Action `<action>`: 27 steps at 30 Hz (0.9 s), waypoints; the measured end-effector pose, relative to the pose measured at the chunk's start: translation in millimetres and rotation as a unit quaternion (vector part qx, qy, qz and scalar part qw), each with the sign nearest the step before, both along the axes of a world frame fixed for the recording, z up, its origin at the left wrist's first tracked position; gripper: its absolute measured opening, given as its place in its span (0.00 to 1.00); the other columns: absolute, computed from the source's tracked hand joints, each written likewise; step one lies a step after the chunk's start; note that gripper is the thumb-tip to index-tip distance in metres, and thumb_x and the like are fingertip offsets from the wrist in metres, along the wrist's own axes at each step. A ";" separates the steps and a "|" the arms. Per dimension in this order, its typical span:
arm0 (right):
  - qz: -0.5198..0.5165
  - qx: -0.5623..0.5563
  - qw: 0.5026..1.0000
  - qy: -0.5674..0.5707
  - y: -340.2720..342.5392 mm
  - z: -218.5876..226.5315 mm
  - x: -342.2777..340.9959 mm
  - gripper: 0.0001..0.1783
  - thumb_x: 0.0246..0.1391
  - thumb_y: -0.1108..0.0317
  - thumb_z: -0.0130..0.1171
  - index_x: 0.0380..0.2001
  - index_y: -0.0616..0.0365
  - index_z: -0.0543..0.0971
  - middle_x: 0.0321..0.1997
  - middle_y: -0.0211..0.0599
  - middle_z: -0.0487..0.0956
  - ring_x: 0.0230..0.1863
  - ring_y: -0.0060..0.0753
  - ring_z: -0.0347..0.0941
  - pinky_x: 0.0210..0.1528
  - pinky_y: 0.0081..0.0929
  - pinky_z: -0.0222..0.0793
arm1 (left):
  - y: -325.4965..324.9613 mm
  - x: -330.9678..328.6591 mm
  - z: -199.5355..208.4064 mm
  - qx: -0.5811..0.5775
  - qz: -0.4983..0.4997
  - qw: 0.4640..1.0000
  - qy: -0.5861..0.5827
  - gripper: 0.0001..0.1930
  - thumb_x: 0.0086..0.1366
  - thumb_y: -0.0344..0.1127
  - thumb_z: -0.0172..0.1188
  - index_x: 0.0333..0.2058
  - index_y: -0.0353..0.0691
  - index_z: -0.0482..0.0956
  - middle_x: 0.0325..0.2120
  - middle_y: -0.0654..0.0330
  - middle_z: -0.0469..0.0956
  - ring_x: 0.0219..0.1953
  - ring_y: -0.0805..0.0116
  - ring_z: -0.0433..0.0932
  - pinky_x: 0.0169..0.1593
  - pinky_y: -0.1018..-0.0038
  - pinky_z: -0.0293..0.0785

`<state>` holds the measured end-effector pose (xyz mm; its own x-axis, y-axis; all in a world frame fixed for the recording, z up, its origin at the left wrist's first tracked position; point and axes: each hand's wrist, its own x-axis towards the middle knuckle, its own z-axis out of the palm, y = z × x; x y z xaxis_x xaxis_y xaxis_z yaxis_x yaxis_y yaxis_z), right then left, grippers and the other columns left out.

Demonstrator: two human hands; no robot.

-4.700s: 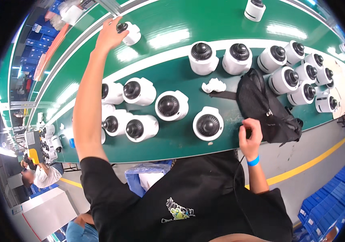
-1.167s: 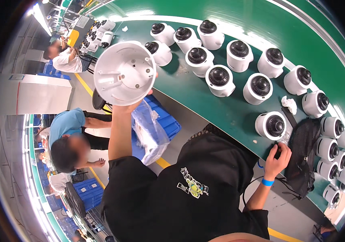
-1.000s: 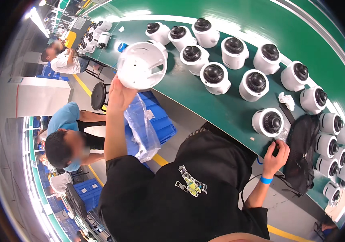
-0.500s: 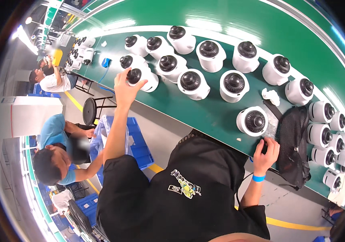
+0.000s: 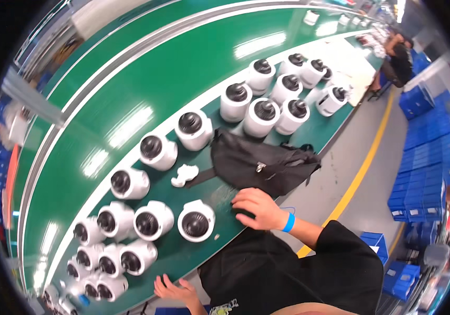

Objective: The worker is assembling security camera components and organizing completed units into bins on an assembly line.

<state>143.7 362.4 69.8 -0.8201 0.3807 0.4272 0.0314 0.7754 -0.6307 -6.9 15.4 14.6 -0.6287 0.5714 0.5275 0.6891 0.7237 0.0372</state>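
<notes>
My left hand [image 5: 175, 290] is over the table's near edge, fingers apart and nothing in it. Beside it stands a group of white dome cameras with ribbed black tops; the nearest is one dome camera [image 5: 138, 257]. My right hand [image 5: 260, 209], with a blue wristband [image 5: 289, 222], rests at the table's edge with curled fingers. Something dark shows between its fingers and thumb, too covered to name. To its left a single dome camera [image 5: 196, 221] sits apart. Just beyond the hand lies a black mesh bag [image 5: 261, 163].
The green table [image 5: 172, 262] runs diagonally. Crumpled white paper [image 5: 185, 175] lies by a black strap [image 5: 202, 177]. More dome cameras, such as one [image 5: 261, 116], stand beyond the bag. Blue bins [image 5: 419, 194] are stacked across the aisle. A person [image 5: 397, 60] sits far off right.
My view has swung to the right. My left hand has come off the dome camera it was touching and drawn back to the table's edge. My right hand stays near the bag.
</notes>
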 end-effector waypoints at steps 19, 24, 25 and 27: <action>-0.173 0.105 0.976 0.084 -10.8 -15.2 -2.1 0.08 0.40 0.75 0.63 0.27 0.58 0.78 0.38 0.32 0.80 0.44 0.36 0.76 0.42 0.31 0.74 | 33.7 -9.7 -17.7 0.162 0.094 0.971 0.147 0.26 0.66 0.58 0.38 0.33 0.44 0.76 0.37 0.55 0.77 0.40 0.52 0.75 0.54 0.56 0.59; -0.171 0.111 0.974 0.098 -11.4 -22.2 -3.3 0.08 0.39 0.75 0.63 0.27 0.58 0.77 0.35 0.33 0.78 0.41 0.38 0.75 0.41 0.31 0.74 | 35.1 -23.0 -41.9 0.216 0.122 0.963 0.104 0.28 0.65 0.62 0.40 0.33 0.43 0.77 0.39 0.55 0.77 0.43 0.52 0.75 0.61 0.56 0.53; -0.170 0.113 0.974 0.100 -11.9 -21.2 -3.2 0.08 0.38 0.76 0.63 0.26 0.58 0.77 0.35 0.33 0.78 0.40 0.38 0.75 0.40 0.31 0.74 | 35.0 -25.3 -41.2 0.216 0.120 0.963 0.108 0.28 0.65 0.62 0.40 0.33 0.43 0.77 0.39 0.55 0.77 0.43 0.52 0.75 0.60 0.56 0.54; -0.171 0.119 0.973 0.101 -12.6 -19.1 -2.7 0.08 0.38 0.76 0.63 0.26 0.58 0.77 0.35 0.34 0.78 0.39 0.39 0.75 0.40 0.31 0.74 | 34.6 -28.2 -39.9 0.217 0.118 0.962 0.114 0.27 0.66 0.61 0.39 0.33 0.43 0.77 0.38 0.55 0.78 0.42 0.52 0.75 0.59 0.56 0.55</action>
<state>141.0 349.8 50.7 -0.5522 0.4877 0.6761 0.2078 0.8659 -0.4549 -35.0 50.1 -25.3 -0.5534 0.1224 0.8239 0.5338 0.8114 0.2380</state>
